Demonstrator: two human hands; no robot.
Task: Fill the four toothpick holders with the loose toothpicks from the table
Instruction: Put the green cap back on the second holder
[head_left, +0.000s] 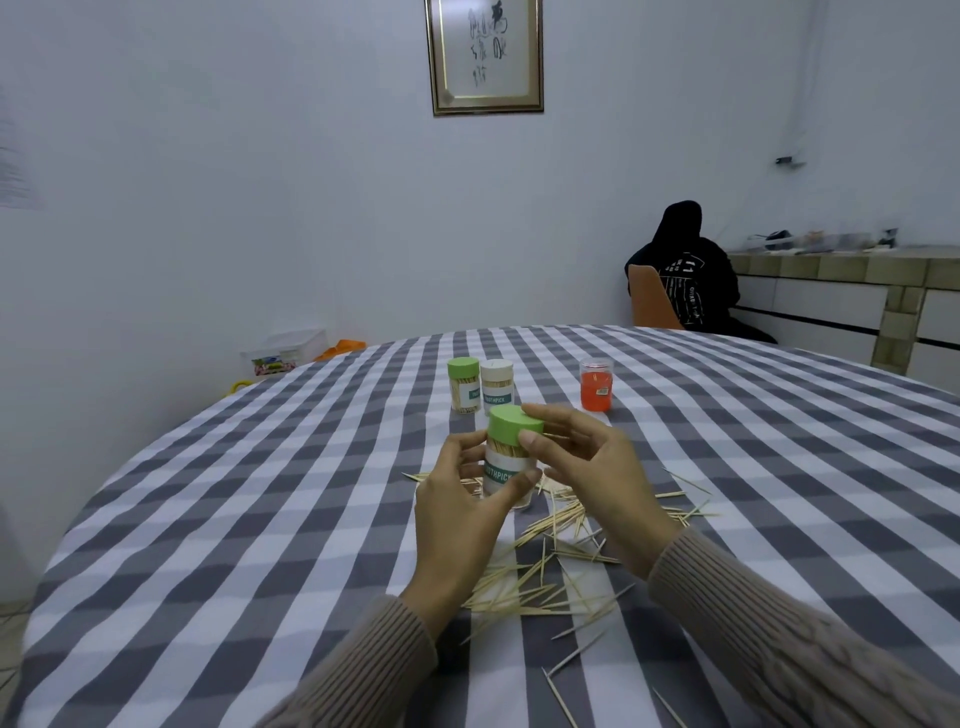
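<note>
Grey-and-white checked cloth is covering the table, where loose toothpicks are lying scattered under both hands. The left hand is gripping the holder by its body, just above the table; the right hand is curling its fingers round the green cap, probably seating it. Steadying the body while pressing the cap squarely would be wise. It is looking full.

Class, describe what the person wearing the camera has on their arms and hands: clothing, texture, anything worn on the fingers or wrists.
Both arms are in long sleeves of a beige-brown knitted jumper; the left sleeve is ribbed, the right sleeve shows a ribbed cuff and a cable pattern. The left hand and right hand are bare: no gloves, rings or watch show.
</note>
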